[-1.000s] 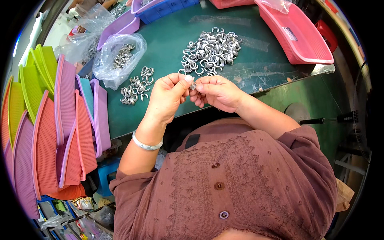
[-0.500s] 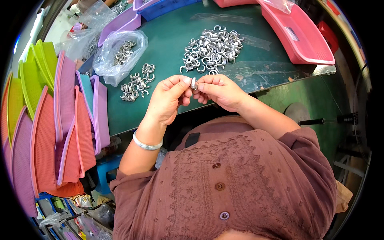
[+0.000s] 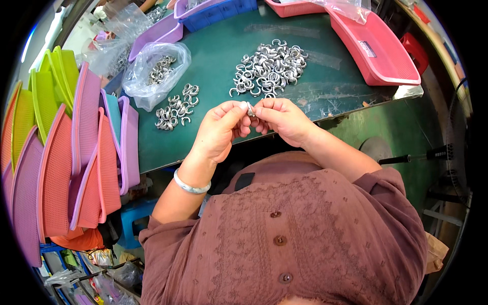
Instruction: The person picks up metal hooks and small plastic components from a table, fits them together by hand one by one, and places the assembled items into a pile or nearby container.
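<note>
Below your left hand [image 3: 218,129], a pale bangle [image 3: 191,183] circles the wrist. The left hand's thumb and fingertips are pinched on a small silvery metal piece [image 3: 250,109], and your right hand [image 3: 285,121] pinches the same piece from its other side, so the two hands almost meet at the near edge of the bench [image 3: 213,56].

A second ago your fingers covered most of that piece; half a second ago it stood nearly upright with a rounded side showing; now it leans and looks narrower. That suggests you are turning it between your fingertips, so this one piece is likely still being worked. Its underside is hidden, so you cannot tell what your fingers do there.

Just beyond your hands lies a large heap of C-shaped metal pieces [image 3: 272,68]. To the left of your left hand sits a smaller heap [image 3: 175,109], and past that a clear plastic bag [image 3: 134,91] holding more. Neither heap shows a clear change, so nothing seems to have been added or taken. Well to the right of your right hand stands a pink tray [image 3: 378,53]; farthest from both hands is a blue basket [image 3: 219,15].
</note>
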Tool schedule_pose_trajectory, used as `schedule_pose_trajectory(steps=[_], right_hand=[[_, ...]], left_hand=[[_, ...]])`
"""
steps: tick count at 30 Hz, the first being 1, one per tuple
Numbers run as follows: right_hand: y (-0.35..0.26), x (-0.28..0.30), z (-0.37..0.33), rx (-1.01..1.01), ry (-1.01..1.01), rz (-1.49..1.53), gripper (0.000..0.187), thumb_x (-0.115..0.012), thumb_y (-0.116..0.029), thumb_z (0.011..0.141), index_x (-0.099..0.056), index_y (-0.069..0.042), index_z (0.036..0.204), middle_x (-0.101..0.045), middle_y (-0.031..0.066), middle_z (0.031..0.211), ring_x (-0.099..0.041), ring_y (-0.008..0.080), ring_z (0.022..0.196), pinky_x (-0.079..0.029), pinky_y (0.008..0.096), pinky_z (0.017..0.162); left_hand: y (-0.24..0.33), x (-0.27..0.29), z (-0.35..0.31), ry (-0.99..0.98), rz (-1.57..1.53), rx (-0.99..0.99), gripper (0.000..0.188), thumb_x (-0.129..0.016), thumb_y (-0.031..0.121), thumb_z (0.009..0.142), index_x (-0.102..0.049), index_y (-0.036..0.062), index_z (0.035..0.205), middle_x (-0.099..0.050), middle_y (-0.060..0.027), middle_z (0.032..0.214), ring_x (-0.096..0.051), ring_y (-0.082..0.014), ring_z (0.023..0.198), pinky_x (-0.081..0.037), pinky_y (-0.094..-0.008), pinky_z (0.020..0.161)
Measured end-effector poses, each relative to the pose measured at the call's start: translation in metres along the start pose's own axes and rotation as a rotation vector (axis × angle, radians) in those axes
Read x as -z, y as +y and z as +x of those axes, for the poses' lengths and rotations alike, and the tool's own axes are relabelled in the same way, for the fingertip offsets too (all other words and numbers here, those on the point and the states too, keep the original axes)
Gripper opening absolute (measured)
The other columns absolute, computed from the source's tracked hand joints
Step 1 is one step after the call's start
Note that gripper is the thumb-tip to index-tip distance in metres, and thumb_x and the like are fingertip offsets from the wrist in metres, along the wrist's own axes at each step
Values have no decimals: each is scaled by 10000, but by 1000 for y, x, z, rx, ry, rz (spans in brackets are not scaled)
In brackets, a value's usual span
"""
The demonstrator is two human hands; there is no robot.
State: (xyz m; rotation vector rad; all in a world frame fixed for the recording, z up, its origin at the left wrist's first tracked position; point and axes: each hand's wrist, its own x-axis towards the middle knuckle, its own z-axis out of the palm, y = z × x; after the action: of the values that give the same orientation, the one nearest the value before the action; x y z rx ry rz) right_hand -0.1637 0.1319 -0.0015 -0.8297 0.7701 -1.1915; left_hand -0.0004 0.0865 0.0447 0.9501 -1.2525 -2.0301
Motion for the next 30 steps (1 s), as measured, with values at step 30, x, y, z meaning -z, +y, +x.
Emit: schedule_pose_trajectory(steps=[30], right_hand=[[-20,21,-18,621,157,-576,129,-570,2,795,-628,-19,908,-571,47,795,-531,97,692,-420,226,610]], left_hand=[[-23,-26,17,-156,-57,-248,120,-596,-35,787,-539,43,859,-582,-75,938,-569,-151,831,-471,-271,752]])
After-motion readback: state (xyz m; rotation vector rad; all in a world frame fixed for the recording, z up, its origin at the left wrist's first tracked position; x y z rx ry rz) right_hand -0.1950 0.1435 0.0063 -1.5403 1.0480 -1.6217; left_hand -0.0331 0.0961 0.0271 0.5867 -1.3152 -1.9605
